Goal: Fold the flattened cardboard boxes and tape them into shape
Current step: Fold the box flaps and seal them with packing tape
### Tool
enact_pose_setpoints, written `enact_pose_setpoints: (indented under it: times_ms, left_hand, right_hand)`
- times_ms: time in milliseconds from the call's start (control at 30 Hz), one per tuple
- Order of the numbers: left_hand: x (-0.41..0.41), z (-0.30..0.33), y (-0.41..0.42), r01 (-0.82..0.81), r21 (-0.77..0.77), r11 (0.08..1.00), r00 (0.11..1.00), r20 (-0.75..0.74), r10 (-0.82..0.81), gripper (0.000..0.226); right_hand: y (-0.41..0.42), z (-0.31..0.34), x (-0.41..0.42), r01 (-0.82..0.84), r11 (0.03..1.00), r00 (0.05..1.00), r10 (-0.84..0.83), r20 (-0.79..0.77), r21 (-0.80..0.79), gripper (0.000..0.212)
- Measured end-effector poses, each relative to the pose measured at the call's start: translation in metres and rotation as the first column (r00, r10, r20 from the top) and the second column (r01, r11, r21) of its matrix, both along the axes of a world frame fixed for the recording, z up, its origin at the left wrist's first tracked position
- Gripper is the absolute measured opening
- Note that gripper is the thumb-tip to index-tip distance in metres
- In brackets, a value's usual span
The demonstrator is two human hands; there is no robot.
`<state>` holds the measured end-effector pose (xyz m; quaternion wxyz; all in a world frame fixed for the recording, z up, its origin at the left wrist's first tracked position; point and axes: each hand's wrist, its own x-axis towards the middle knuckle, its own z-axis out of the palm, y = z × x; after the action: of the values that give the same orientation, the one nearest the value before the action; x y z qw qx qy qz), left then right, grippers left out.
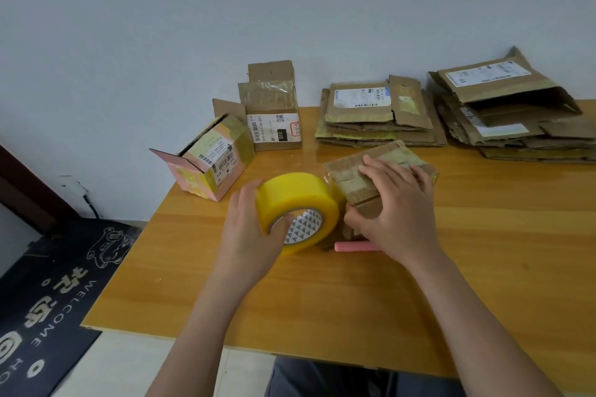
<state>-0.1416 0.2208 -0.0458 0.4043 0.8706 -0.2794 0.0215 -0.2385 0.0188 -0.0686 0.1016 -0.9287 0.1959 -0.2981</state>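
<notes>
The wooden bench (322,300) fills the near part of the scene, its far edge against a pale wall. At far right lies a big heap of flattened cardboard boxes (516,119), with a second, lower stack (377,116) just left of it. Further left stand two boxes already made up: a brown box (274,109) upright with its top flaps open, and a pinkish box (209,158) lying on its side, its open end towards the near left.

Near the middle of the bench sits the box in hand (371,177), small, brown, with old tape on its top. The right hand (396,203) lies over it, fingers spread across the top and thumb down the near face, pressing the flaps shut. Just left, touching the box, is a fat yellow tape roll (296,206). The left hand (251,226) grips it, thumb hooked into the core and the fingers round the far side. A pink pen-like tool (351,246), perhaps a cutter, lies on the bench at the near foot of the box, partly under the right hand.

The small box looks light and fairly stiff, yet its worn flaps will likely spring open, so a flat palm over the seam seems the best hold. The roll looks heavier and smooth-sided; the core gives the surest grip.
</notes>
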Motion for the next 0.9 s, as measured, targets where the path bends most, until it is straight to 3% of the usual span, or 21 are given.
enact_pose_setpoints:
  times_ms: [67, 233, 300, 600, 800, 900]
  left_hand:
    - [-0.003, 0.014, -0.01, 0.066, 0.064, 0.996, 0.986, 0.147, -0.075, 0.062]
    - [0.001, 0.036, -0.043, 0.135, 0.474, 0.87, 0.931, 0.241, -0.276, 0.056]
    - [0.005, 0.041, -0.044, 0.118, 0.559, 0.821, 0.912, 0.267, -0.313, 0.054]
    - [0.003, 0.056, -0.03, 0.18, 0.659, 0.73, 0.929, 0.129, -0.346, 0.051]
    - [-0.002, 0.055, -0.031, 0.244, 0.645, 0.725, 0.946, 0.008, -0.325, 0.052]
    - [-0.008, 0.053, -0.033, 0.206, 0.697, 0.686, 0.941, 0.052, -0.336, 0.05]
  right_hand:
    - [0.003, 0.0, 0.0, 0.002, 1.0, 1.0, -0.002, -0.011, 0.006, 0.069]
    - [0.003, 0.001, -0.003, -0.016, 1.0, 0.999, 0.016, -0.041, -0.004, 0.06]
    - [0.0, 0.003, -0.002, -0.009, 1.0, 0.998, 0.01, -0.055, 0.007, 0.06]
    - [-0.01, 0.005, -0.006, -0.055, 0.997, 0.998, 0.056, -0.02, 0.053, 0.06]
    - [-0.012, 0.004, -0.007, -0.084, 0.994, 0.996, 0.084, 0.002, 0.075, 0.061]
    - [-0.011, 0.005, -0.007, -0.088, 0.99, 0.996, 0.088, -0.001, 0.106, 0.063]
